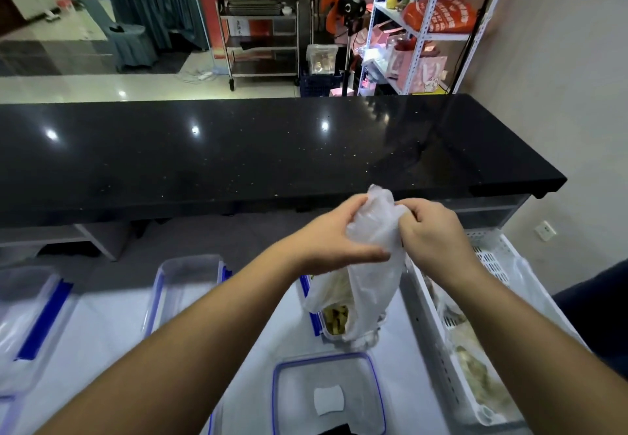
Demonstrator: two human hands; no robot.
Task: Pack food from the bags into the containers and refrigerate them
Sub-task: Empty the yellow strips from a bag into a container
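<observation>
A thin clear plastic bag (370,264) hangs in the air above the white table, with yellowish food pieces in its lower end. My left hand (334,235) grips the bag's upper part from the left. My right hand (433,230) pinches the bag's top from the right. The bag's bottom droops into a clear container with blue clips (317,322), where yellow food (336,320) shows. A blue-rimmed lid (328,394) lies flat in front of it.
An empty clear container (185,285) stands left of centre, another (27,315) at the far left. A white slotted basket (475,332) with more bagged food sits on the right. A black counter (272,152) runs across behind the table.
</observation>
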